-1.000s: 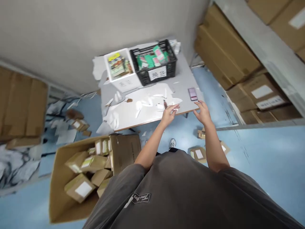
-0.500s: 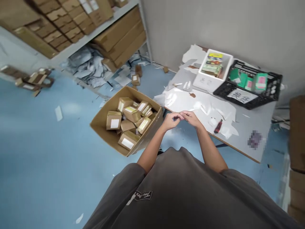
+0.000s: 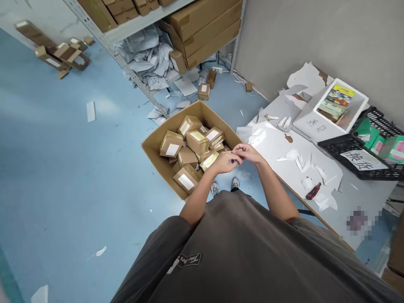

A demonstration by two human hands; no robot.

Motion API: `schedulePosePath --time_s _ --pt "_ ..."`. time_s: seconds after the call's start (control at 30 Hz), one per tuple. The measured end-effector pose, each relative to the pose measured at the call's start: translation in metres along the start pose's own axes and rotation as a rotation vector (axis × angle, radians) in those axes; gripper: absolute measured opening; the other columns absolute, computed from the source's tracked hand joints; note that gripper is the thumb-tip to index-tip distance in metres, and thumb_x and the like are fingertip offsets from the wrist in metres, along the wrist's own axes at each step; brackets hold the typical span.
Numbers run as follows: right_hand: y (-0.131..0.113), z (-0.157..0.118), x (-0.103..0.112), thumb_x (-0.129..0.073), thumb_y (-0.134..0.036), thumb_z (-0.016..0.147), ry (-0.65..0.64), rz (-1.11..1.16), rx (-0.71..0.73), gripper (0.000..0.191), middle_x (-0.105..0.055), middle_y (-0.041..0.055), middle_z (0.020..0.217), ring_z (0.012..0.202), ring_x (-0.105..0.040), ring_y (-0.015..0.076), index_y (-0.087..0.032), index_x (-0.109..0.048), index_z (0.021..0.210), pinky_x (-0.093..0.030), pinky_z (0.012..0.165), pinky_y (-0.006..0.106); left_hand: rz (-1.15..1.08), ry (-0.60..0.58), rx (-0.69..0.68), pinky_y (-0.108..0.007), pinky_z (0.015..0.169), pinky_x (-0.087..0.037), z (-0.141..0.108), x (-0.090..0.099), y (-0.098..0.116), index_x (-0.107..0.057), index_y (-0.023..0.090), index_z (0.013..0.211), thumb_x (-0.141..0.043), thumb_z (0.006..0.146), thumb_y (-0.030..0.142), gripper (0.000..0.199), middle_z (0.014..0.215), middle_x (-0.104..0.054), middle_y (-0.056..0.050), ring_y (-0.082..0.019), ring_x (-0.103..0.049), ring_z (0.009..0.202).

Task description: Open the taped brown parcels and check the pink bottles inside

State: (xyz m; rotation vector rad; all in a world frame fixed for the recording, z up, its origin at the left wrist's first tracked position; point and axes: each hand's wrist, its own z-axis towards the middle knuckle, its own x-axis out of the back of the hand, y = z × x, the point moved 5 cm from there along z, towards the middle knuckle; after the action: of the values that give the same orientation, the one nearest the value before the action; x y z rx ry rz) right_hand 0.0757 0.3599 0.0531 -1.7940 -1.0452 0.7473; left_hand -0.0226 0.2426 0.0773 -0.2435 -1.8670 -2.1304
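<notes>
My left hand [image 3: 226, 162] and my right hand [image 3: 248, 153] meet in front of my body, fingertips touching and fingers curled in a pinch. Whatever is between the fingers, if anything, is too small to make out. Just left of them stands a large open carton [image 3: 161, 180], its right edge partly hidden by my left hand and forearm. Inside lie several small brown parcels [image 3: 187, 158] with white labels and yellowish tape, tumbled at different angles.
To the right, a table [image 3: 375, 198] bears paper scraps, a red-and-black utility knife [image 3: 313, 191], a white foam box [image 3: 311, 122] and a black crate [image 3: 336, 147] with green packs. Behind, a metal shelf [image 3: 135, 31] stands above a heap of grey mailing bags [image 3: 151, 54]. Cartons [image 3: 67, 57] lie far left.
My view has turned left, so the table and crate slide towards the right edge. My hands stay together in front of me, now nearer the carton's right edge in view.
</notes>
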Motion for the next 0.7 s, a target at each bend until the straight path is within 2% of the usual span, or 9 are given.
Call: schedulePosePath --time_s 0.17,0.27,0.4,0.53,0.6,0.7 --pt "-0.011 0.043 0.003 -0.094 -0.069 0.069 -0.171 -0.101 -0.020 0.055 -0.069 -0.0009 0.061 0.053 -0.057 0.0129 -0.018 -0.078 0.083 -0.044 0.050 0.024 0.090 0.010 0.058 -0.032 0.094 -0.061 0.006 0.022 -0.011 -0.086 0.027 0.087 -0.063 0.087 0.008 0.030 0.111 -0.087 0.001 -0.020 -0.080 0.103" --pt "-0.019 0.077 0.005 -0.093 -0.065 0.071 -0.271 -0.176 -0.009 0.051 -0.063 -0.0029 0.056 0.051 -0.051 0.0103 -0.018 -0.072 0.071 -0.039 0.048 0.022 0.174 0.016 0.132 -0.033 0.097 -0.060 0.015 0.035 -0.018 -0.087 0.029 0.087 -0.063 0.087 0.011 0.030 0.115 -0.086 0.002 -0.022 -0.080 0.104" --pt "-0.026 0.127 0.000 -0.088 -0.055 0.077 -0.511 -0.248 -0.049 0.051 -0.052 -0.0050 0.047 0.047 -0.040 0.0074 -0.019 -0.058 0.054 -0.029 0.045 0.021 0.309 0.023 0.229 -0.033 0.093 -0.060 0.033 0.050 -0.029 -0.087 0.032 0.084 -0.063 0.084 0.012 0.031 0.103 -0.087 0.003 -0.024 -0.080 0.098" --pt "-0.028 0.170 -0.005 -0.086 -0.043 0.073 -0.732 -0.254 -0.100 0.037 -0.059 -0.0023 0.050 0.048 -0.046 0.0091 -0.018 -0.065 0.057 -0.036 0.047 0.022 0.360 0.101 0.294 -0.036 0.094 -0.061 0.051 0.060 -0.046 -0.086 0.033 0.080 -0.066 0.080 0.012 0.029 0.096 -0.086 0.002 -0.027 -0.080 0.099" --pt "-0.025 0.188 -0.005 -0.088 -0.038 0.069 -0.743 -0.228 -0.120 0.027 -0.064 -0.0010 0.054 0.049 -0.051 0.0105 -0.017 -0.071 0.065 -0.042 0.049 0.023 0.381 0.132 0.330 -0.038 0.099 -0.061 0.056 0.063 -0.055 -0.086 0.033 0.080 -0.068 0.081 0.013 0.027 0.101 -0.086 0.001 -0.028 -0.079 0.105" --pt "-0.013 0.217 0.005 -0.088 -0.029 0.067 -0.607 -0.249 -0.108 0.020 -0.070 0.0003 0.060 0.051 -0.058 0.0130 -0.017 -0.075 0.076 -0.048 0.052 0.025 0.415 0.141 0.345 -0.044 0.112 -0.058 0.057 0.070 -0.065 -0.087 0.033 0.085 -0.068 0.084 0.013 0.027 0.113 -0.086 0.000 -0.030 -0.074 0.123"
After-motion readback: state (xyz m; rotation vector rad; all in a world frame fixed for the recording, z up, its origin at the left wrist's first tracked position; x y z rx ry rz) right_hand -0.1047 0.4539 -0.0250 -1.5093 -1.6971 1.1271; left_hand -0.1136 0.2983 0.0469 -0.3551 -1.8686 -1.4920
